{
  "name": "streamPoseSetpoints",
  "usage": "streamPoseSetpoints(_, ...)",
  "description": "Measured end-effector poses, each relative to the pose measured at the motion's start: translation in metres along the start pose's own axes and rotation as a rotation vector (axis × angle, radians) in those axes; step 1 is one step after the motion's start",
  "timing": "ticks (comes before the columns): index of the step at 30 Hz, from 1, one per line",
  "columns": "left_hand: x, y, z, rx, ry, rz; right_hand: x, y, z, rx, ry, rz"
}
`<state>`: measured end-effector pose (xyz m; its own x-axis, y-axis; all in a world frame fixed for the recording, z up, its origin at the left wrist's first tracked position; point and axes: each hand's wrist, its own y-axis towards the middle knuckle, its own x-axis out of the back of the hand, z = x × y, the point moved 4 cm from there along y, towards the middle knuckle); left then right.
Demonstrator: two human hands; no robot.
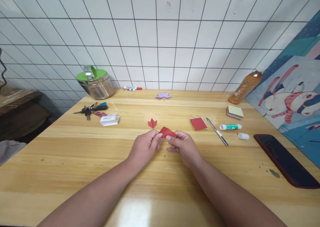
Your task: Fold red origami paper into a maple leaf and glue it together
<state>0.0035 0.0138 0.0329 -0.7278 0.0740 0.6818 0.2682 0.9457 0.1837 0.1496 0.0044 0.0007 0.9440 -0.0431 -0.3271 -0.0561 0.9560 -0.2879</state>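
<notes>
though matte, sharp-cornered red paper point(167, 132)

A green-lidded pot point(98, 87) stands behind some keys point(93, 108); what seems a marker point(132, 88) lies by the tiled wall point(166, 35). At right are an amber bottle point(246, 87) and dark phone point(286, 161).

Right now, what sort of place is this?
Likely an indoor papercraft table by a tiled wall, judging by the held folded red paper, glue stick and purple paper shape.

Wooden table point(82, 160) with 1 folded red piece point(152, 123), keys point(88, 111), 1 phone point(286, 160), 1 bottle point(246, 87)
</notes>
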Motion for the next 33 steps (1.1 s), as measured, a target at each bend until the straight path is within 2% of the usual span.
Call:
streamPoseSetpoints(3, 0.005, 0.004, 0.006, 0.024, -0.013, -0.018, 0.01, 0.003, 0.007, 0.02, 0.025, -0.044)
streamPoseSetpoints(8, 0.019, 0.012, 0.022, 0.105, -0.077, -0.108, 0.037, 0.007, 0.025, 0.102, 0.078, -0.205)
streamPoseSetpoints(10, 0.018, 0.013, 0.024, 0.105, -0.104, -0.097, 0.035, 0.006, 0.025, 0.096, -0.007, -0.16)
streamPoseSetpoints(14, 0.003, 0.01, 0.019, 0.062, -0.112, 0.004, 0.012, 0.002, 0.011, 0.026, -0.216, 0.023)
streamPoseSetpoints(17, -0.006, 0.007, 0.013, 0.031, -0.132, 0.059, 0.005, 0.002, 0.004, 0.026, -0.359, 0.022)
streamPoseSetpoints(19, -0.006, 0.006, 0.013, 0.057, -0.261, 0.046, 0.008, 0.003, 0.005, 0.065, -0.381, -0.017)
streamPoseSetpoints(21, -0.008, 0.006, 0.016, 0.152, -0.52, 0.06, 0.011, 0.004, 0.009, 0.135, -0.33, -0.062)
streamPoseSetpoints(24, -0.021, 0.002, 0.017, 0.342, -0.906, 0.201, 0.012, 0.004, 0.012, 0.214, -0.245, -0.093)
streamPoseSetpoints(26, -0.03, -0.002, 0.016, 0.42, -1.05, 0.257, 0.007, 0.004, 0.011, 0.223, -0.245, -0.068)
streamPoseSetpoints(29, -0.039, -0.005, 0.014, 0.467, -1.132, 0.215, -0.001, 0.003, 0.007, 0.233, -0.287, -0.022)
streamPoseSetpoints(33, -0.035, -0.002, 0.016, 0.449, -1.135, 0.046, -0.001, 0.004, 0.003, 0.246, -0.317, 0.0)
